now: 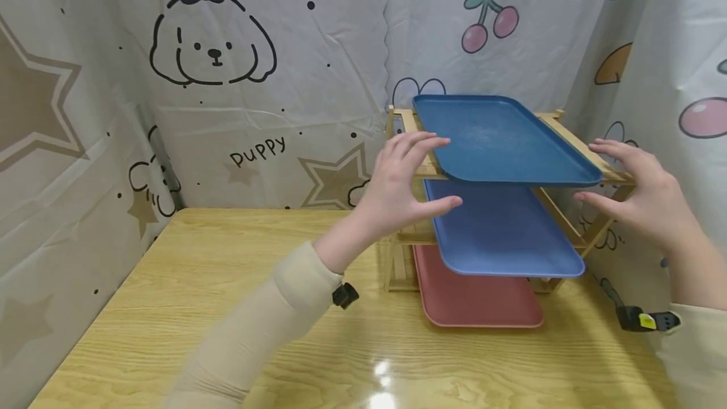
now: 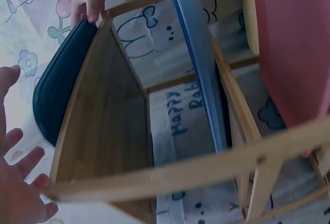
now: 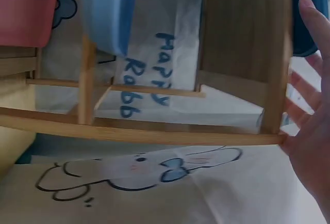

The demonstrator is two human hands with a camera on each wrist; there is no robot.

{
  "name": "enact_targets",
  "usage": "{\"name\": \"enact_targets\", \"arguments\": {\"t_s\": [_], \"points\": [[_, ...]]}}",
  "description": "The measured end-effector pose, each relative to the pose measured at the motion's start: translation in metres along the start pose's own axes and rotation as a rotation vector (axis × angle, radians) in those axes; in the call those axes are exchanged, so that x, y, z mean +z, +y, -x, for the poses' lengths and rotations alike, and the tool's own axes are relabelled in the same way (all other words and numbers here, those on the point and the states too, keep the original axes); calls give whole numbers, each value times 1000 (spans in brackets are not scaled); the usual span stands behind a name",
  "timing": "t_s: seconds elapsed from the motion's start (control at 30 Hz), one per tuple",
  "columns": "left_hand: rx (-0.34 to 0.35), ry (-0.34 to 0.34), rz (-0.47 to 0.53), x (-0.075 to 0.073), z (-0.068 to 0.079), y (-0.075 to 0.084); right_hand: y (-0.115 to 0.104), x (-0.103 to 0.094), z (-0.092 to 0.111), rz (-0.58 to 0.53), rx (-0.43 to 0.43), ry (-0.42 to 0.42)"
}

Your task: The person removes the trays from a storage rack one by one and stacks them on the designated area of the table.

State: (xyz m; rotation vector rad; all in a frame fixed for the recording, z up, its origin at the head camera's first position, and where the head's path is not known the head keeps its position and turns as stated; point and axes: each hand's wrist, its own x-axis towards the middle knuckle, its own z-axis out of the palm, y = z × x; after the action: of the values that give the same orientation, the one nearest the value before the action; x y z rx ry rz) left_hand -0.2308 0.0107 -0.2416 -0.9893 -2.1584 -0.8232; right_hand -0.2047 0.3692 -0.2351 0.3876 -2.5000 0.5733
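A dark blue tray [image 1: 500,137] lies on the top level of a wooden rack [image 1: 411,120], its front edge jutting forward. My left hand [image 1: 397,182] is at the rack's left front, fingers spread and thumb apart, holding nothing. Opposite it, my right hand [image 1: 642,188] is by the tray's right front corner with fingers and thumb apart. In the right wrist view, the right hand [image 3: 312,100] is beside the rack's top end. Below the top tray sit a lighter blue tray [image 1: 505,232] on the middle level and a red tray [image 1: 477,295] at the bottom.
The rack stands on a wood-grain table [image 1: 227,283], toward the right. A patterned curtain [image 1: 318,68] with cartoon drawings hangs behind and along both sides. Each wrist wears a small black device, such as the one on the left sleeve [image 1: 345,295].
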Motion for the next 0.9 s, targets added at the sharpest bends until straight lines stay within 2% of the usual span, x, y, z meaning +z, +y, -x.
{"name": "enact_targets", "arguments": {"t_s": [0.23, 0.37, 0.53, 0.8, 0.9], "points": [[43, 35, -7, 22, -8, 5, 13, 12, -3, 4, 103, 7], [77, 89, -52, 27, -7, 4, 15, 15, -4, 11, 120, -3], [94, 115, -79, 29, -6, 2, 18, 19, -4, 11, 147, 32], [90, 178, -47, 27, -4, -5, 24, 24, -6, -10, -10, 150], [104, 193, -40, 21, 0, -8, 24, 25, -6, -20, -26, 165]]}}
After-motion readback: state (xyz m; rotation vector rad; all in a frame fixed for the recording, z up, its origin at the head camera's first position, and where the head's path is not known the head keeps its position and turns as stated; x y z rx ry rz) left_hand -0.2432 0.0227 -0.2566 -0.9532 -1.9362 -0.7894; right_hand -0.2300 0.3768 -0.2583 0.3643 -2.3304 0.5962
